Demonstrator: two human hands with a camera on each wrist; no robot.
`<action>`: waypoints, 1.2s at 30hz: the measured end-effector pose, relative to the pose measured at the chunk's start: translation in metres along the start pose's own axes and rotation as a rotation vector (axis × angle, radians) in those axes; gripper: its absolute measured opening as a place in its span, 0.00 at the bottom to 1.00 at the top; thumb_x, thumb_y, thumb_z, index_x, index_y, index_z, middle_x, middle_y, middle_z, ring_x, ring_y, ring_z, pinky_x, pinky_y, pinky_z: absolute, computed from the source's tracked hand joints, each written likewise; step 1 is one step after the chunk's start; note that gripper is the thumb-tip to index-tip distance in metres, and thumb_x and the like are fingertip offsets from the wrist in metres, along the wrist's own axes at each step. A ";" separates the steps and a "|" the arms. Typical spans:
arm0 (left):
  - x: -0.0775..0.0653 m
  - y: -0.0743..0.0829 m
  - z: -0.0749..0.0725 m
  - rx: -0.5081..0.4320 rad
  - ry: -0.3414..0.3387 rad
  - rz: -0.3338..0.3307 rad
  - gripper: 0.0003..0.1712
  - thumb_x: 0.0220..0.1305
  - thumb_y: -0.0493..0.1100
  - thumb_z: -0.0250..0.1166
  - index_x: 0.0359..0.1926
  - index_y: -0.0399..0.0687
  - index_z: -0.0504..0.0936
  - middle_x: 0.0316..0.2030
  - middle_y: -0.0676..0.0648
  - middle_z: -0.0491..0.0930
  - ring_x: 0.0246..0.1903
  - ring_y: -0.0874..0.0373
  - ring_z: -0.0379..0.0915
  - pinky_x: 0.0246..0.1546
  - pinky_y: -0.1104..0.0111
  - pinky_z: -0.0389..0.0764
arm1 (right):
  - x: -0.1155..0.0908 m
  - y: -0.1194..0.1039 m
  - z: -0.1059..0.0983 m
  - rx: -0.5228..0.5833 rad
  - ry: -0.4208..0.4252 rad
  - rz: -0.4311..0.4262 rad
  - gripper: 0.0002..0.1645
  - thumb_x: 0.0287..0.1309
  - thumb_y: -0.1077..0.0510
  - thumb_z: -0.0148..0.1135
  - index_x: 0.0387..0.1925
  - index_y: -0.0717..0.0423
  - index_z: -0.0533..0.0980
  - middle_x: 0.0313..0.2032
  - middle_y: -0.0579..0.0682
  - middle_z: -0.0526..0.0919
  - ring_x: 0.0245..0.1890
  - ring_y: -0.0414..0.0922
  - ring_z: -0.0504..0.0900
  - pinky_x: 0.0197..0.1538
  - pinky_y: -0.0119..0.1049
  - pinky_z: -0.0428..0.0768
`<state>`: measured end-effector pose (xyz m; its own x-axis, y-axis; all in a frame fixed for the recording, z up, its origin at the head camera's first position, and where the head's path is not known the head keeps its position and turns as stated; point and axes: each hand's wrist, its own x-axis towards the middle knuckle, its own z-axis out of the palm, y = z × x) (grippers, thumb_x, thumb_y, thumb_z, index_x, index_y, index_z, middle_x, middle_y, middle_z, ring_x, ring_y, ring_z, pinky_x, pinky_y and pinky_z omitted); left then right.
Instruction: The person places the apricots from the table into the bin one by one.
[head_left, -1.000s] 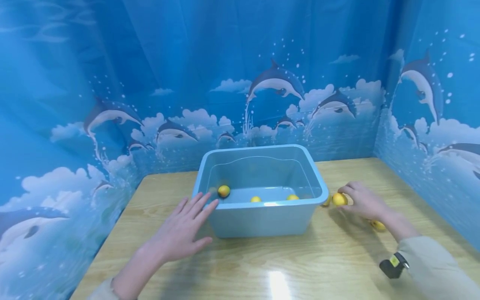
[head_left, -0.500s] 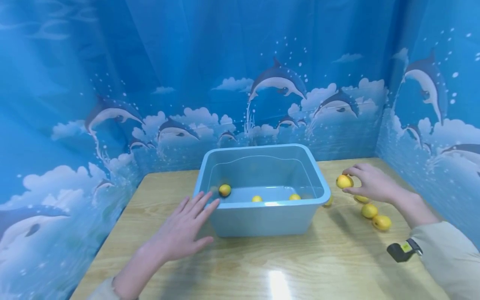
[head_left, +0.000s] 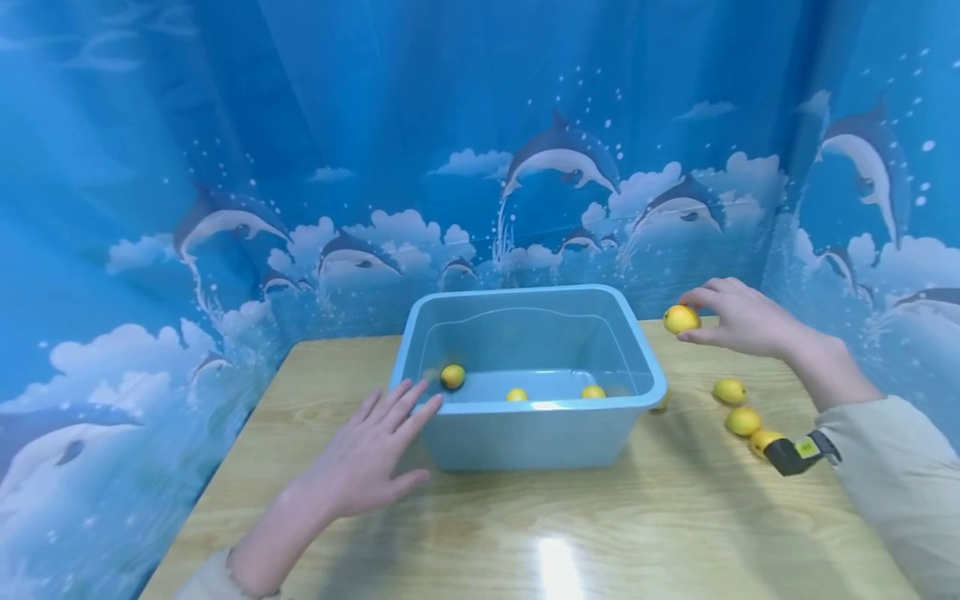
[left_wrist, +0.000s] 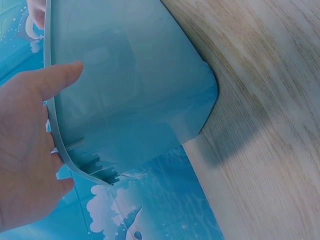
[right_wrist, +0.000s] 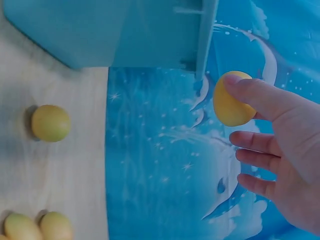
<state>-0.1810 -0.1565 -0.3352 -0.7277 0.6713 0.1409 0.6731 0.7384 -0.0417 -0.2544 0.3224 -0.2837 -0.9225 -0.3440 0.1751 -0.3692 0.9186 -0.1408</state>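
Note:
My right hand (head_left: 750, 321) pinches a smooth yellow fruit (head_left: 681, 319) with an orange blush between thumb and fingertips. It is raised to the right of a light blue plastic bin (head_left: 525, 437), at about rim height. In the right wrist view, the thumb lies across the held fruit (right_wrist: 232, 102) while the other fingers are spread apart from it. My left hand (head_left: 363, 458) lies with straight fingers at the bin's near left rim; whether it presses there I cannot tell. Three similar fruits are visible inside the bin, one a yellow fruit (head_left: 452, 377) at the left.
Right of the bin, several more fruits lie on the wooden table (head_left: 480, 533), including one fruit (head_left: 729, 392) below my right hand. Another is partly hidden behind the bin's right corner. A dolphin-print curtain (head_left: 375, 167) encloses the back and sides.
My right hand has picked up the fruit from the table, moved back and lifted it higher. The fruits beneath have come into view. My left hand has stayed at the rim.

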 end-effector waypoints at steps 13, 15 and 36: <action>0.001 0.000 -0.008 -0.007 -0.042 0.001 0.51 0.57 0.62 0.61 0.73 0.52 0.44 0.72 0.45 0.41 0.69 0.44 0.39 0.65 0.47 0.46 | 0.035 -0.033 -0.023 -0.023 -0.018 -0.051 0.28 0.51 0.49 0.68 0.51 0.60 0.75 0.44 0.58 0.76 0.46 0.56 0.70 0.43 0.54 0.73; 0.001 0.000 -0.010 -0.020 -0.059 -0.001 0.51 0.57 0.62 0.61 0.73 0.53 0.43 0.72 0.45 0.40 0.69 0.44 0.38 0.65 0.47 0.46 | 0.039 -0.036 -0.025 -0.030 -0.017 -0.063 0.28 0.51 0.49 0.68 0.51 0.60 0.75 0.44 0.58 0.76 0.46 0.56 0.70 0.44 0.54 0.73; 0.001 0.003 -0.018 -0.024 -0.163 -0.029 0.53 0.57 0.64 0.60 0.73 0.53 0.40 0.72 0.45 0.34 0.70 0.44 0.34 0.66 0.48 0.45 | 0.085 -0.053 -0.028 -0.047 -0.116 -0.018 0.29 0.54 0.49 0.65 0.55 0.57 0.73 0.48 0.60 0.74 0.48 0.57 0.69 0.45 0.56 0.73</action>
<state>-0.1777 -0.1548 -0.3169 -0.7576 0.6524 -0.0205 0.6527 0.7574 -0.0163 -0.3104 0.2500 -0.2344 -0.9236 -0.3782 0.0632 -0.3827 0.9192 -0.0924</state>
